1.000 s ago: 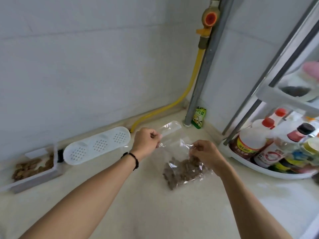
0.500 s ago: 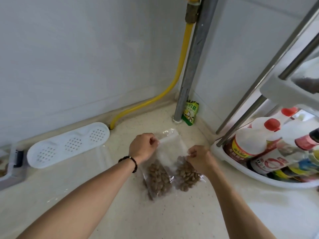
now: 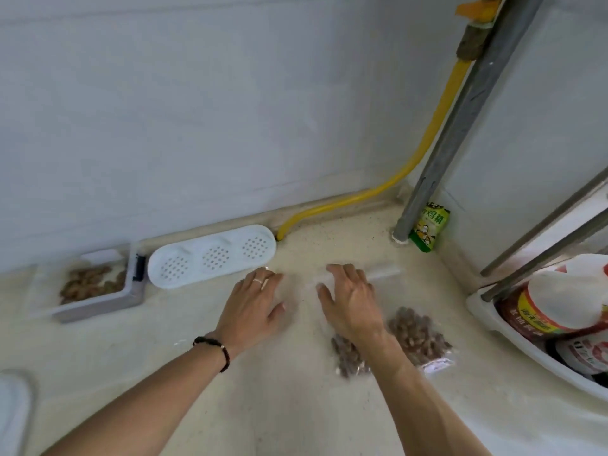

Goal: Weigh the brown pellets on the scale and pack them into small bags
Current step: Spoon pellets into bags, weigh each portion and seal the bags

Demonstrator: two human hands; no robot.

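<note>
Two small clear bags of brown pellets lie flat on the beige counter: one [image 3: 417, 337] to the right of my right wrist, the other [image 3: 347, 355] partly hidden under that wrist. My right hand [image 3: 350, 299] rests with spread fingers on the clear top ends of the bags. My left hand [image 3: 255, 306] lies flat with straight fingers on clear empty plastic [image 3: 279, 291] beside them. A grey tray [image 3: 131, 294] of loose brown pellets [image 3: 90, 283] stands at the back left by the wall.
A white perforated oval lid [image 3: 210, 256] lies along the wall. A yellow hose [image 3: 424, 143] and a grey pipe [image 3: 460, 120] run into the corner beside a green packet [image 3: 429, 227]. At the right stands a white rack tray [image 3: 513, 337] of bottles [image 3: 559, 304]. A white object [image 3: 13, 413] shows at the lower left edge.
Both hands have let go of the bag tops they pinched and now lie flat. The view has swung left, bringing the pellet tray back in sight.
</note>
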